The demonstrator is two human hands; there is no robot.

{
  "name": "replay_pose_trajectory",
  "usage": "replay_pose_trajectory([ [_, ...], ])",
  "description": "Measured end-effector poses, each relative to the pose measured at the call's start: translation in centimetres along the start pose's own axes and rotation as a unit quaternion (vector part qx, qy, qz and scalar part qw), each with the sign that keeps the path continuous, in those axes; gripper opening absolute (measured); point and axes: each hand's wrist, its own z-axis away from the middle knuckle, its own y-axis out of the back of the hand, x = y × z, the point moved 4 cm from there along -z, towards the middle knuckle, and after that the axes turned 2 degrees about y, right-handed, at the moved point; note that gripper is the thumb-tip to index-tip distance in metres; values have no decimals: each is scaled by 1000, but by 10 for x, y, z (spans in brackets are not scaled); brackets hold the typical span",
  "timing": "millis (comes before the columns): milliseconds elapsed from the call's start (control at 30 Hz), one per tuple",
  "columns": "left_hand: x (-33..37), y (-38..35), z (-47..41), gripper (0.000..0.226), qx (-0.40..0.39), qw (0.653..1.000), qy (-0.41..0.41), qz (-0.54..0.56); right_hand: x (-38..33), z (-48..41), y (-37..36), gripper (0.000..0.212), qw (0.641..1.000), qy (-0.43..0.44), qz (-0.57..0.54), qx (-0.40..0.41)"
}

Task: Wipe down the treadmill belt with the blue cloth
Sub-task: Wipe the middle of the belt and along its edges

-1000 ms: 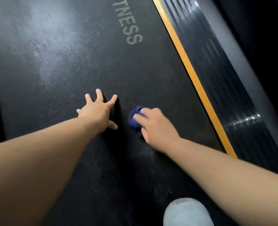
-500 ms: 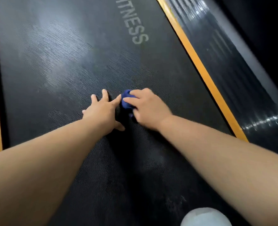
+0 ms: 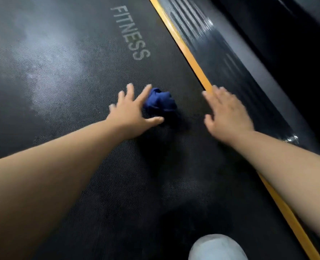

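The blue cloth (image 3: 160, 101) lies crumpled on the black treadmill belt (image 3: 65, 76), free of both hands' grip. My left hand (image 3: 131, 109) is spread flat on the belt just left of the cloth, its index finger and thumb lying along the cloth's edge. My right hand (image 3: 225, 111) hovers with straight fingers to the right of the cloth, a clear gap apart, over the belt's right edge by the yellow stripe (image 3: 194, 66). Motion blurs both hands.
White lettering "FITNESS" (image 3: 131, 32) is printed on the belt ahead. A ribbed black side rail (image 3: 236, 72) runs beyond the yellow stripe on the right. A pale grey knee or shoe (image 3: 216, 247) shows at the bottom edge.
My right hand let go of the cloth and moved right toward the yellow stripe. The cloth now lies beside my left hand, which stays spread on the belt.
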Motion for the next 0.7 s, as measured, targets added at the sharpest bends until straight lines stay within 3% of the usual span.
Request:
replay_pose_trajectory([
  [67, 31, -9, -16, 85, 27, 996, -83, -1, 33, 9, -8, 67, 998, -60, 18, -11],
  [167, 50, -27, -33, 63, 38, 996, -56, 62, 56, 29, -24, 58, 996, -77, 32, -27],
  [267, 67, -45, -7, 39, 152, 978, -134, 55, 64, 41, -39, 55, 997, -78, 8, -28],
  [367, 76, -79, 41, 38, 115, 944, -305, 47, 64, 41, -41, 55, 997, -82, 0, -10],
  [467, 70, -88, 44, 36, 72, 914, -399, 5, 63, 44, -40, 54, 997, -79, -5, -7],
  [533, 65, -67, 9, 33, 128, 928, -351, 9, 63, 44, -40, 54, 997, -76, -3, -4],
  [633, 42, -34, -54, 34, 169, 982, -85, 25, 65, 42, -43, 55, 998, -66, -12, 2],
  [667, 42, -34, -56, 33, 169, 985, -24, 39, 66, 42, -44, 55, 998, -66, -15, 3],
  [700, 51, -39, -49, 31, 177, 983, -14, 51, 66, 42, -45, 55, 998, -67, -17, 4],
])
